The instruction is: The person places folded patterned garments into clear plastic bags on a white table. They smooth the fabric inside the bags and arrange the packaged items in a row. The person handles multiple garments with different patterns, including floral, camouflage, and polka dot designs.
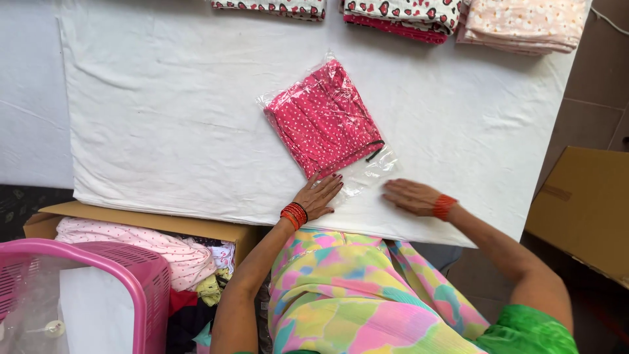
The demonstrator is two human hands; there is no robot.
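A folded pink garment with white dots lies inside a clear plastic bag on the white cloth-covered table. My left hand rests flat with its fingertips on the near edge of the bag, fingers apart. To its right, my right hand lies palm down on the cloth just beside the bag's open end, holding nothing. Both wrists wear red bangles.
Stacks of folded patterned clothes and a peach stack line the far table edge. A cardboard box of loose clothes and a pink plastic basket stand at the near left. Another cardboard box sits on the right.
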